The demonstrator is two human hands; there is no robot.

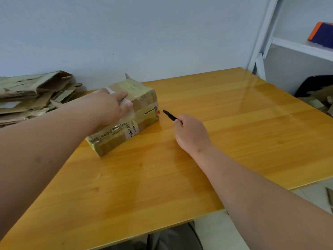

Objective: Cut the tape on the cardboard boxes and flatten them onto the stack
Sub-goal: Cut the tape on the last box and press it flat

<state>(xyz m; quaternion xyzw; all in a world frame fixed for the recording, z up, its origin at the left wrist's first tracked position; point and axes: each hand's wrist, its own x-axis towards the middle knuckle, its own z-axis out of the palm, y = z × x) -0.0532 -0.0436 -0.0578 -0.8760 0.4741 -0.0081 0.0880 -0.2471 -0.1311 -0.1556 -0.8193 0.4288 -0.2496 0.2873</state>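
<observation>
Right hand [191,134] grips cutter [169,115]; left hand [110,107] spread flat on taped, crumpled box [142,98]

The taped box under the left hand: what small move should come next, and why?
Probably bring the black cutter in the right hand to the tape at the cardboard box end. Its tip is just short of that end, the box is still sealed, and the left hand already steadies it.

- Cardboard box [142,100]: small, brown, wrapped in yellowish tape with printed numbers, still closed, lying flat and angled on the table, a slit cut near its right end.
- Stack of flattened cardboard [32,94]: at far left, against the wall.
- Black cutter [169,115]: tip just beside the box end.
</observation>
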